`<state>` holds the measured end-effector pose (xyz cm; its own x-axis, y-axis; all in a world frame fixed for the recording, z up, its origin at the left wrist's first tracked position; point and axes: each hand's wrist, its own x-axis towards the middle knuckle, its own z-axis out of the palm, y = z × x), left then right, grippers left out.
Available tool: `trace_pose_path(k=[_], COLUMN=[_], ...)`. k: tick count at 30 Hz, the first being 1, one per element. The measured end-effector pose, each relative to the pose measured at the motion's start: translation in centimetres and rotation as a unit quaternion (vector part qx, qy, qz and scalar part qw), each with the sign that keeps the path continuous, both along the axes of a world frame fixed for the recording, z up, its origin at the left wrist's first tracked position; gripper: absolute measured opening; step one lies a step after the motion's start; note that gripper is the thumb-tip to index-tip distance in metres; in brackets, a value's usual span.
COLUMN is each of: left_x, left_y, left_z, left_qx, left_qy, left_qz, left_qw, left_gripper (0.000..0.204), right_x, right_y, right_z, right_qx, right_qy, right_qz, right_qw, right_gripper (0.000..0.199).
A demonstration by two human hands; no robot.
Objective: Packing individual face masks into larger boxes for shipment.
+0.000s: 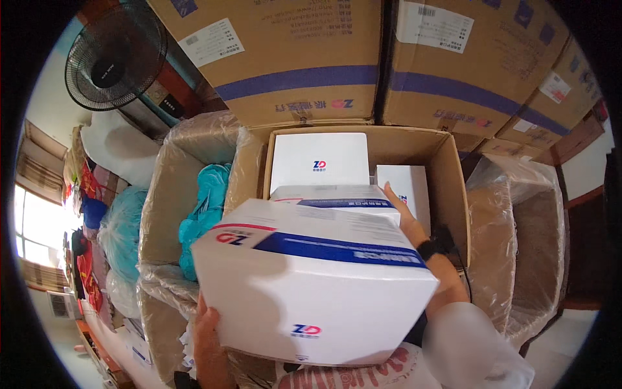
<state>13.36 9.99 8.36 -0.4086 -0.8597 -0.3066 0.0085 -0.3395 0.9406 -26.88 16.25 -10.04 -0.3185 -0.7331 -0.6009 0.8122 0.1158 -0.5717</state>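
Observation:
A large white carton (pixel 317 305) with a blue band and a red stripe is tilted up in front of me. My left hand (pixel 208 324) grips its lower left edge. Just behind it is a second white carton (pixel 334 191) with a blue band, mostly covered by the first. My right hand (pixel 402 211) reaches past the front carton, its fingers bent around the right edge of this second one. Both sit over an open brown cardboard box (pixel 461 188), which also contains an upright white carton (pixel 319 155) and a narrower white one (pixel 414 185).
Plastic-lined cardboard boxes stand to the left (pixel 155 188) and right (pixel 538 240); teal bundled material (pixel 207 201) lies in the left one. Large brown cartons (pixel 304 58) are stacked beyond. A black fan (pixel 115 57) stands at far left, above a teal-filled plastic bag (pixel 124 223).

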Motion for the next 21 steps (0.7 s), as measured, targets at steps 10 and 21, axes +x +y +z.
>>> trace_pose_path(k=[10,21], left_x=[-0.8,1.9], left_y=[-0.3,0.4], left_z=[-3.0,-4.1], left_qx=[0.12,0.068], left_qy=[0.252,0.104], left_qz=[-0.108,-0.024], left_qw=[0.954,0.992], left_gripper=[0.077,0.076], right_x=[1.7,3.0], right_y=[4.0,5.9], right_z=[0.9,2.9], right_qx=[-0.087,-0.05], right_qy=[-0.013,-0.007], right_qz=[0.048,0.037], right_qw=[0.995,0.998], right_gripper=[0.066,0.067])
